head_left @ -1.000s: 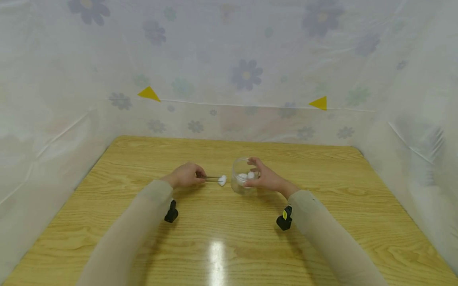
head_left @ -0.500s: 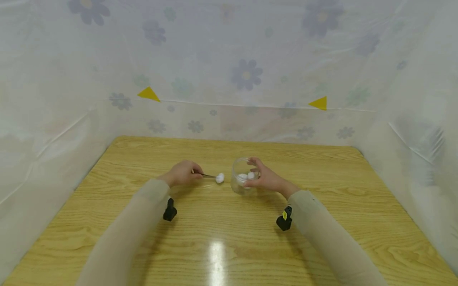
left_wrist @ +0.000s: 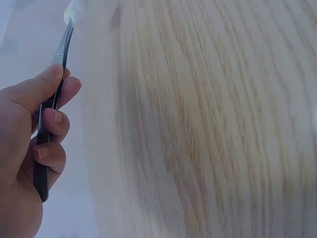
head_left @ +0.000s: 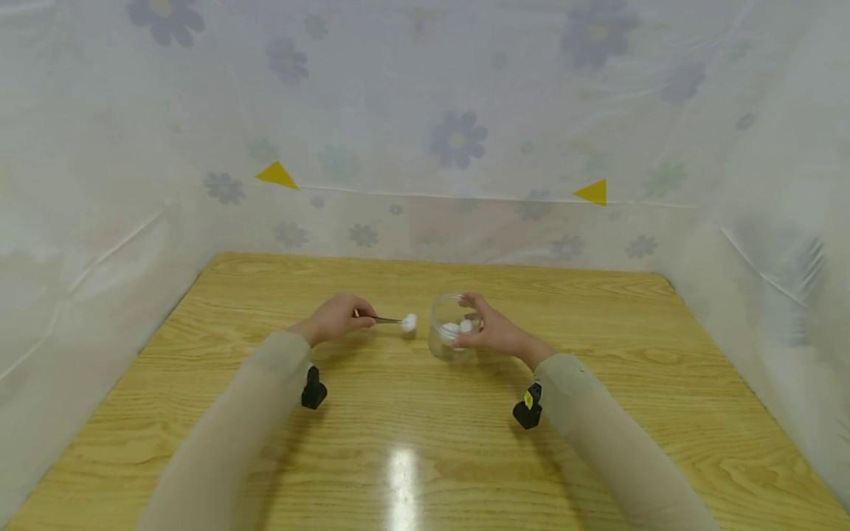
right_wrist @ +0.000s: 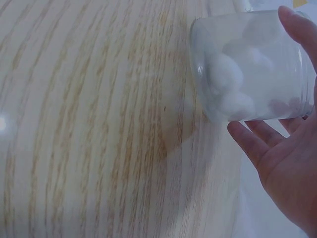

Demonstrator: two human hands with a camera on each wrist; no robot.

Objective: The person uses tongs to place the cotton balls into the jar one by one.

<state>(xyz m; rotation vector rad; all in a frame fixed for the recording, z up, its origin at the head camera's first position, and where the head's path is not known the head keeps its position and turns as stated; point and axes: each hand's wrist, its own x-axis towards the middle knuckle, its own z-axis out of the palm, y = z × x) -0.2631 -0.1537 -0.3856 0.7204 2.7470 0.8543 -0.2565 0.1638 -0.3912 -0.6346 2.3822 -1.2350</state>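
Observation:
My left hand [head_left: 335,318] pinches a pair of metal tweezers [head_left: 387,320] between thumb and fingers. A white cotton ball [head_left: 409,322] sits between the tweezer tips, just above the tabletop and left of the jar. In the left wrist view the tweezers [left_wrist: 61,48] point upward, with the cotton ball blurred at the top edge. My right hand [head_left: 496,333] holds a clear round jar [head_left: 441,345] from its right side, thumb and fingers spread around it. Several cotton balls [right_wrist: 226,74] lie inside the jar, which stands upright without a lid.
The wooden table [head_left: 412,413] carries the jar near its middle. Pale flowered sheeting [head_left: 398,110] encloses the back and both sides. Yellow triangles [head_left: 590,192] mark the back sheet. Black camera mounts [head_left: 314,389] hang at both wrists.
The tweezer tips have closed on the cotton ball and lifted it off the table. My left hand has moved slightly left and away from me. The right hand and jar have stayed put.

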